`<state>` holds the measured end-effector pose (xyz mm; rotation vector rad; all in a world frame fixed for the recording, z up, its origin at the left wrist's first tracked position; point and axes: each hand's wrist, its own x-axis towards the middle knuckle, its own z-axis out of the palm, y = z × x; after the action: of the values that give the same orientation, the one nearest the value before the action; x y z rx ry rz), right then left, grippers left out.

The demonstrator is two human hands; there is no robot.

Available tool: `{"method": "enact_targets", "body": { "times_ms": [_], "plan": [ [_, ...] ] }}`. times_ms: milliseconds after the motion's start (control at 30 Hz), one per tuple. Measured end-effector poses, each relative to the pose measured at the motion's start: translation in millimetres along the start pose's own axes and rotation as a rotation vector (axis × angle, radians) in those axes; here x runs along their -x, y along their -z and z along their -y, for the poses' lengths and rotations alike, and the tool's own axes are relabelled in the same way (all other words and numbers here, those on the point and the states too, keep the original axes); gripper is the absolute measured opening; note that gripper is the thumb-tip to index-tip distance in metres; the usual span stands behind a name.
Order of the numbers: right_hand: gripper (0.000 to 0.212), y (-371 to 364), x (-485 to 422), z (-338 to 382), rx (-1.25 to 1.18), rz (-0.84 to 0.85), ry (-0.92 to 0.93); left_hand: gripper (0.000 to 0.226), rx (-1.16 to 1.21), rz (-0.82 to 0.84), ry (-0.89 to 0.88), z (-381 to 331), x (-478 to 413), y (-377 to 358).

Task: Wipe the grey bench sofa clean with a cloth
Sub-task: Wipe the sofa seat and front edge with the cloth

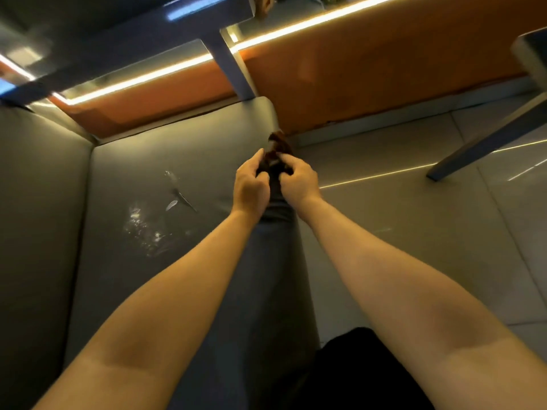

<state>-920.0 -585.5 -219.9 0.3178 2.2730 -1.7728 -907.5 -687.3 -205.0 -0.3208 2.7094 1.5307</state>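
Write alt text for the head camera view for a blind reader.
A person's left hand and right hand pinch a bunched dark cloth over the edge of a grey bench sofa. Whitish smears mark the seat to their left.

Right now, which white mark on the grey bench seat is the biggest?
The speckled white patch, nearest the camera on the grey bench sofa seat. The thin white streaks beyond it are far narrower.

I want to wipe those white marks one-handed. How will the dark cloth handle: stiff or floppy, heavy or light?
Probably floppy: the cloth sits bunched between the left hand and right hand. Likely light, since curled fingers alone hold it. It may crumple when pushed across the sofa.
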Motion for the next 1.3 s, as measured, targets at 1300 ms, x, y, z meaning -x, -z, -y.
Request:
{"method": "enact_targets", "body": {
  "times_ms": [1300],
  "plan": [
    [0.027,-48.7,224.0,45.9,-0.311,0.026,-0.153,0.054,0.598,0.034,0.114,27.8,201.7,89.8]
  ]
}}
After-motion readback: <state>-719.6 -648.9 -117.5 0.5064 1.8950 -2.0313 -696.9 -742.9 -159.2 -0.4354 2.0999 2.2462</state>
